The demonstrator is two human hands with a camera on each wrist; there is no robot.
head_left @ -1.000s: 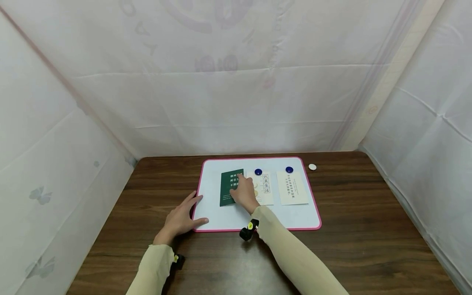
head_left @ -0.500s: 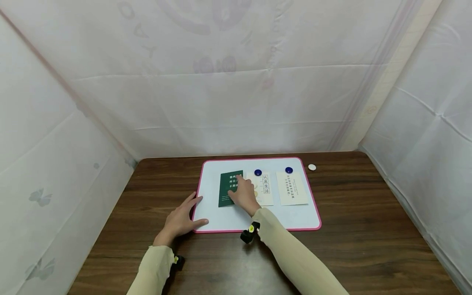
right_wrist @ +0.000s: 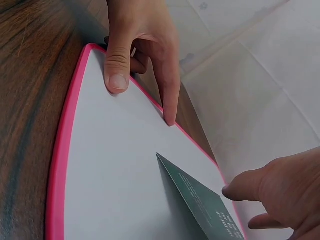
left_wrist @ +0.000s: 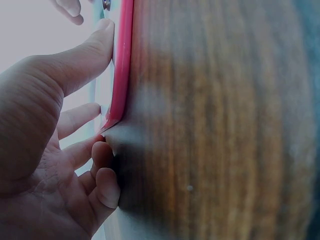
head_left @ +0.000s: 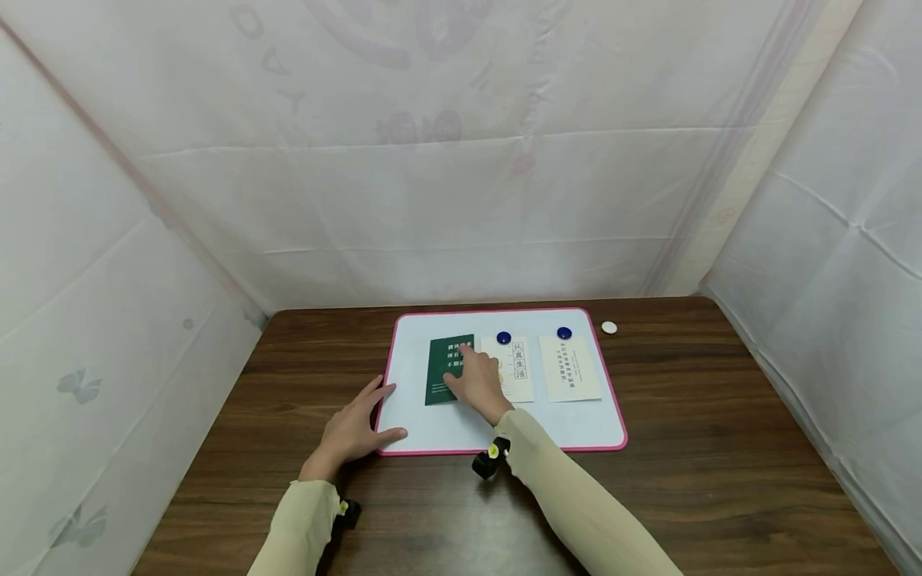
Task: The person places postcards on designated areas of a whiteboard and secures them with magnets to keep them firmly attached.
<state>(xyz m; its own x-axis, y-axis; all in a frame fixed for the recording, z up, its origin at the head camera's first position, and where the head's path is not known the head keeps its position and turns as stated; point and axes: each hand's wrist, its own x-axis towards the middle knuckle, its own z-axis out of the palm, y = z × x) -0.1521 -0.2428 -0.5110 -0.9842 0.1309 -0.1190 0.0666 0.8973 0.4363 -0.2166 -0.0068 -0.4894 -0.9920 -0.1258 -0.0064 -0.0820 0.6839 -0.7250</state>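
Note:
A whiteboard [head_left: 432,428] with a pink rim lies on the wooden table. My left hand [head_left: 347,430] rests on its near left corner, thumb and index finger on the white surface, other fingers bent along the rim in the left wrist view. My right hand [head_left: 479,386] touches the dark green printed card [head_left: 438,382] at its right side, thumb and fingers extended; part of the printing is hidden. In the right wrist view, one edge of the green card [right_wrist: 192,187] stands slightly off the board with a shadow beneath. The middle card [head_left: 520,380] is partly behind my right hand.
A blue round magnet [head_left: 503,338] sits at the top of the middle card, and another blue magnet [head_left: 564,333] on the right cream card [head_left: 572,376]. A white round disc [head_left: 609,327] lies on the table [head_left: 720,416] beyond the board's right edge. Pale sheets [head_left: 461,200] enclose the table.
The green card and my right hand have slid slightly left and toward me. My left hand stays on the board's corner, and the two blue magnets keep their places.

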